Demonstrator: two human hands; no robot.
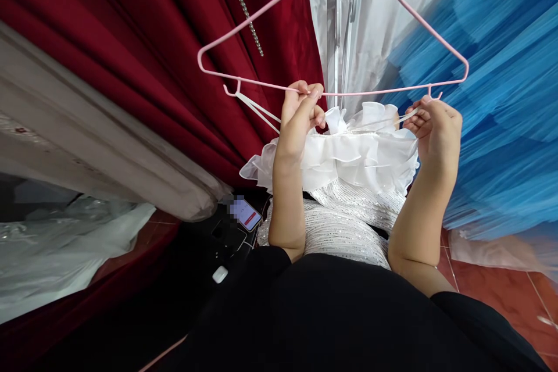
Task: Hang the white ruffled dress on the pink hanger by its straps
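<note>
A pink hanger (370, 93) spans the upper middle of the head view. My left hand (303, 107) pinches its bottom bar left of centre. A thin white strap (257, 109) loops over the hanger's left hook and runs down to a white dress. My right hand (433, 122) is closed on another white strap (407, 116), just under the right hook. The dress has a ruffled top (349, 151) between my forearms and a sequinned body (344, 232) below, near my lap.
Red fabric (174, 40) hangs on the left beside pale cloth (87, 122). Blue tulle (501, 99) fills the right side. A phone (244, 213) and a small white case (220, 274) lie on a black surface at lower left.
</note>
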